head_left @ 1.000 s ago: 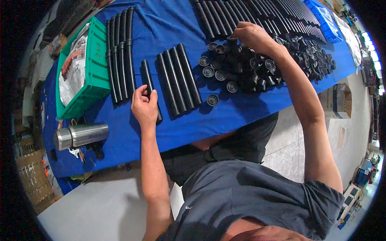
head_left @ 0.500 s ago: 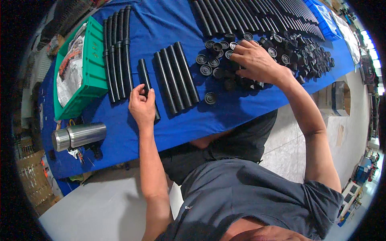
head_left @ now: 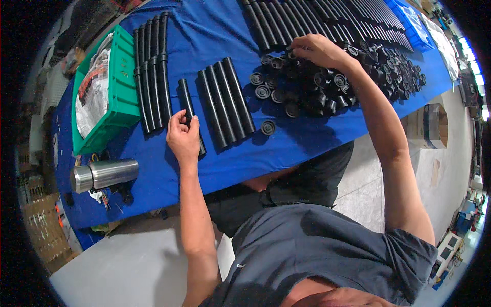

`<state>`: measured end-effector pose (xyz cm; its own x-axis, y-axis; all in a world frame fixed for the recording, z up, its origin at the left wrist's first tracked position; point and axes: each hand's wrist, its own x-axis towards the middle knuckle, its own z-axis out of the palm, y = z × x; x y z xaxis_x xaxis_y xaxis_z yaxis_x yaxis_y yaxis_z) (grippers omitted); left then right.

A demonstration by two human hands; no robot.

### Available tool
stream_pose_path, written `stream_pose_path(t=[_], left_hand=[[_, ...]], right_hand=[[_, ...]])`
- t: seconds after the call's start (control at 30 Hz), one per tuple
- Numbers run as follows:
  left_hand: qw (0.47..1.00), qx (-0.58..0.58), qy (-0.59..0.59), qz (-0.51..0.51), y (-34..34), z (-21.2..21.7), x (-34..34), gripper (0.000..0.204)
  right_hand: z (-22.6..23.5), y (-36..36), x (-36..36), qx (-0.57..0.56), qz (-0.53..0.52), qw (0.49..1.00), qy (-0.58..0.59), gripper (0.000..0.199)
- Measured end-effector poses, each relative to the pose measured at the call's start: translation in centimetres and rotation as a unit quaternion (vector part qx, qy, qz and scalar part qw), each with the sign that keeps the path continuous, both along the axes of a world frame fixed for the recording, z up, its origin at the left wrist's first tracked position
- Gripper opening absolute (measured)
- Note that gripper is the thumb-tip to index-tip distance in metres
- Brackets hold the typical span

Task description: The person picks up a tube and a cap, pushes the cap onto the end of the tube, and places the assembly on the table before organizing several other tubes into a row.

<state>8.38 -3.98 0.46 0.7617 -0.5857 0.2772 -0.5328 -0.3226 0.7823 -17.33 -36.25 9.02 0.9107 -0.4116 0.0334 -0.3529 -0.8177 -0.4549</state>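
Right hand (head_left: 318,51) has moved back up the pile of caps (head_left: 327,84), fingers curled on one; left hand (head_left: 183,137) stays gripping a black tube (head_left: 187,105) — green crate (head_left: 121,77) holds plastic bags (head_left: 94,89).

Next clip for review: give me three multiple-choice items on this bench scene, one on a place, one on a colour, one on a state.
1. Where does the steel tumbler lie?
A. beside the left hand's tube
B. near the cloth's edge, below the crate
C. among the caps

2. What colour is the crate?
A. green
B. red
C. yellow

3. What is the left hand doing?
A. hanging free
B. lifting a cap
C. gripping a black tube

Answers: 1 B, it lies on its side on the blue cloth below the crate. 2 A, its walls are green. 3 C, its fingers wrap the tube's near end.
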Motion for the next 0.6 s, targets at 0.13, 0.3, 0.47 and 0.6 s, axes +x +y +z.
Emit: stream_pose_path(t=[0.13,0.3,0.47,0.6], left_hand=[[1.000,-0.002,-0.009,-0.002,-0.2,0.0,-0.1,0.032],[1.000,0.001,-0.007,-0.001,0.0,0.0,0.0,0.031],[1.000,-0.008,-0.012,-0.012,-0.4,0.1,-0.2,0.030],[1.000,-0.003,-0.019,-0.006,-0.1,-0.2,0.2,0.031]], right_hand=[[-1.1,-0.4,0.0,-0.088,0.040,0.995,-0.004,0.024],[-1.0,0.2,0.6,-0.122,0.045,0.991,0.016,0.022],[2.9,6.1,-1.4,-0.183,0.065,0.979,-0.060,0.014],[2.1,8.6,-1.4,-0.198,0.171,0.963,0.060,0.017]])
